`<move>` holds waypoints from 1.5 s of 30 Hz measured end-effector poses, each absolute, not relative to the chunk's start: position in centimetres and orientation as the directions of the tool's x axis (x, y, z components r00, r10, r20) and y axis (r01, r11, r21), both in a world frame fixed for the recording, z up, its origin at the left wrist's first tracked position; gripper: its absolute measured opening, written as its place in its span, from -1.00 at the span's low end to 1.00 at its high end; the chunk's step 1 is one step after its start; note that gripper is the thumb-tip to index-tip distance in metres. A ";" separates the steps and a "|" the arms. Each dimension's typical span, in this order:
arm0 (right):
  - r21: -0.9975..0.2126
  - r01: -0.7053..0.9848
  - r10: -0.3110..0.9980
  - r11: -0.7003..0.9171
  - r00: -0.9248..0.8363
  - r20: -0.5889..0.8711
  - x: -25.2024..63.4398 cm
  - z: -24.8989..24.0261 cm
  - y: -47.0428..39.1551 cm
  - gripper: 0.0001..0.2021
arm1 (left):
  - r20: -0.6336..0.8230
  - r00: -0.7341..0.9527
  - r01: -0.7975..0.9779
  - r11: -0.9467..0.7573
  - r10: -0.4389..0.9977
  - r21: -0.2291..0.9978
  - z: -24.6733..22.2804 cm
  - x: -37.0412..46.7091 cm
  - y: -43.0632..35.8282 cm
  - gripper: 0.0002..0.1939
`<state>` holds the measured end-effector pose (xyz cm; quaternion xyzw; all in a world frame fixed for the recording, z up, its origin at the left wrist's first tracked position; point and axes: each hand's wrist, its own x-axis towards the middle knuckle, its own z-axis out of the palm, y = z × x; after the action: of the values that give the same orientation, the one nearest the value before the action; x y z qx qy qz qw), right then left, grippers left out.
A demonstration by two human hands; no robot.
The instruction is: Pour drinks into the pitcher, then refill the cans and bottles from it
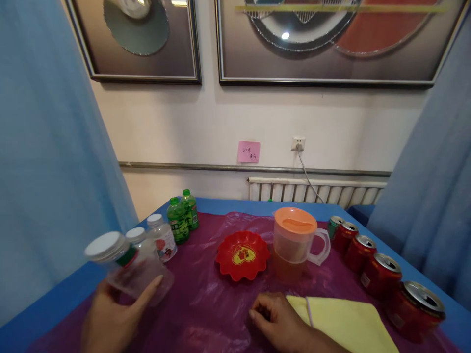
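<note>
My left hand (114, 311) is wrapped round a clear plastic jar (147, 274) with a white lid, which tilts to the left and looks slightly blurred. Just behind it stand a second white-capped jar (136, 235) and a clear bottle with a printed label (165, 241). My right hand (274, 318) rests on the purple plastic sheet (206, 314), its fingers curled in with nothing seen in them. Beside that hand lies a folded yellow cloth (342, 321). Beyond the hands sit a red scalloped plate (243, 255) and a pitcher (290, 245) with an orange lid and amber liquid inside.
Two green bottles (178, 223) stand at the back left. Several drink cans (382, 274) line the right side of the blue table (217, 205). Blue curtains (55, 162) hang at both sides. A radiator (287, 189) and a plugged-in cord (307, 171) are by the wall.
</note>
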<state>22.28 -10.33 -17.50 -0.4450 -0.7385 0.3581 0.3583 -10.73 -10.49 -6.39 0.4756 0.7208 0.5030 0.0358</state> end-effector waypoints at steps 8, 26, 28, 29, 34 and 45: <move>-0.802 0.440 0.894 0.403 -0.377 0.242 22.3 -18.6 -9.1 -0.94 | 0.532 -0.246 0.536 -0.343 0.810 0.771 -4.1 -0.5 -2.0 -0.28; -0.716 0.439 0.834 0.543 -0.384 0.396 23.0 -18.8 -8.8 -0.80 | 0.784 0.243 0.748 -0.625 0.571 0.223 -13.0 -0.4 2.9 -0.50; -0.650 0.472 0.803 0.596 -0.334 0.493 23.2 -18.4 -9.3 -0.82 | 0.793 0.287 0.744 -0.647 0.538 0.170 -12.8 -0.5 2.7 -0.46; -0.629 0.492 0.793 0.602 -0.279 0.541 23.4 -17.9 -9.5 -0.84 | 0.799 0.303 0.738 -0.658 0.519 0.148 -12.7 -0.5 2.6 -0.45; -0.740 0.479 0.835 0.472 0.026 0.550 24.3 -13.7 -9.5 -0.58 | 0.826 0.350 0.711 -0.700 0.441 0.072 -12.3 -0.2 2.2 -0.41; -0.833 0.357 0.853 0.422 0.155 0.498 23.2 -11.6 -6.4 -0.72 | 0.835 0.380 0.707 -0.707 0.398 0.016 -12.1 -0.3 1.8 -0.44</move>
<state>23.18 -6.37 -11.56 -0.4930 -0.6137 0.2146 0.5781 -0.34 1.84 -12.08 0.8119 0.3401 0.4410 -0.1748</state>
